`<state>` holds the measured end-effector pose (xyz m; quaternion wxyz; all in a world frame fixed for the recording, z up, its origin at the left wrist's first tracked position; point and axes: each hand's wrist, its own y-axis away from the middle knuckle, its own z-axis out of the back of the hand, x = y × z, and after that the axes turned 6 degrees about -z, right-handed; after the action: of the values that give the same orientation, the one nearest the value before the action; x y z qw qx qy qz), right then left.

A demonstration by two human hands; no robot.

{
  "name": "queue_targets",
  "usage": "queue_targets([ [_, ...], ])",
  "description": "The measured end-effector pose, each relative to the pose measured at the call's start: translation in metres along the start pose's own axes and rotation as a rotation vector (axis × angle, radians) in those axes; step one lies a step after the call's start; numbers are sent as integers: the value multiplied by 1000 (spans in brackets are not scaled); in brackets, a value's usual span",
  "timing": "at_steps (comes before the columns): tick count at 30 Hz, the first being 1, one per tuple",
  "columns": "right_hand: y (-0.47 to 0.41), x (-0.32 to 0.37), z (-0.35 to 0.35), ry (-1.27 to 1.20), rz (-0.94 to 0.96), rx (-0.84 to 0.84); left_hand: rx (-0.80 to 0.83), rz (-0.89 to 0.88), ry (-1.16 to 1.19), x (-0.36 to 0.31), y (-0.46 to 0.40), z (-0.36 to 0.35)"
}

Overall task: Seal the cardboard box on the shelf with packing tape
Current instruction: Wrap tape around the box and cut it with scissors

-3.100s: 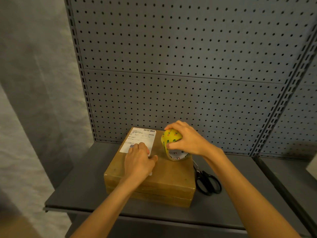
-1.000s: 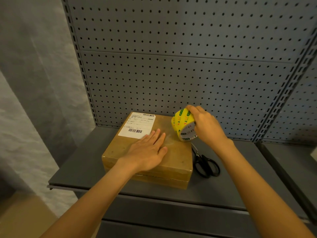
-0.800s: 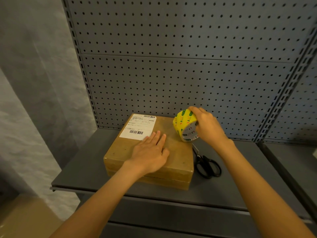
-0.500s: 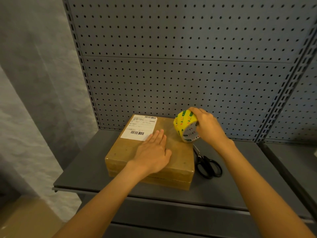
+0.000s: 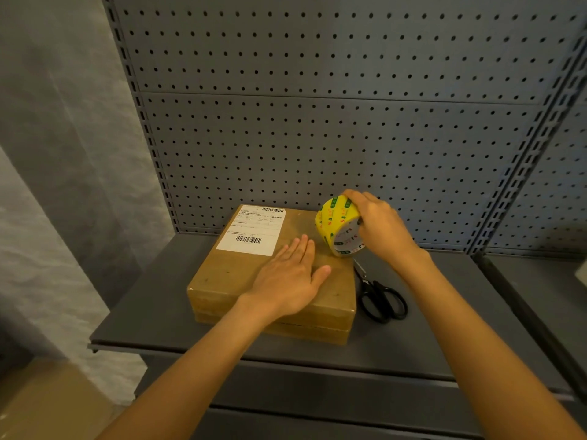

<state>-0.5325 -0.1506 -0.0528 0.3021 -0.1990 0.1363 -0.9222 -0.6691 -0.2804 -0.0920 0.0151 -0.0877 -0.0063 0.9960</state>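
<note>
Left hand [image 5: 290, 277] flat on glossy brown cardboard box [image 5: 222, 281], right hand [image 5: 379, 227] gripping yellow tape roll [image 5: 336, 225]

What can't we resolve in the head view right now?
- Label text: too small to read.
- Tape strip from the tape roll to the box: clear film, not discernible.
- Scissors blade tips: hidden behind the roll.
- Box top under the left hand: covered.
- Right hand palm side: faces away.

Under my left hand [image 5: 287, 282] the brown cardboard box [image 5: 241, 274] looks glossy, with a matt white paper label [image 5: 254, 230]. My tape roll [image 5: 338, 227] is shiny yellow plastic; the shelf [image 5: 152, 312] is matt grey metal.
</note>
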Motion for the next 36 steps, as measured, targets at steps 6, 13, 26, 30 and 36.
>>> queue_targets([
  [6, -2, 1, -5, 31, 18, -22, 47, 17, -8, 0, -3, 1],
  [13, 0, 3, -8, -25, -2, -47, 51, 12, -3, 1, -3, 1],
  [26, -3, -2, -11, -94, -68, -54, 17, -26, 49, 6, 2, -2],
  [30, -3, -1, -10, -93, -80, -36, -61, -53, 32, 5, 8, -6],
  [36, -2, 6, -8, -57, -85, -33, -49, -87, -8, 6, 6, -5],
])
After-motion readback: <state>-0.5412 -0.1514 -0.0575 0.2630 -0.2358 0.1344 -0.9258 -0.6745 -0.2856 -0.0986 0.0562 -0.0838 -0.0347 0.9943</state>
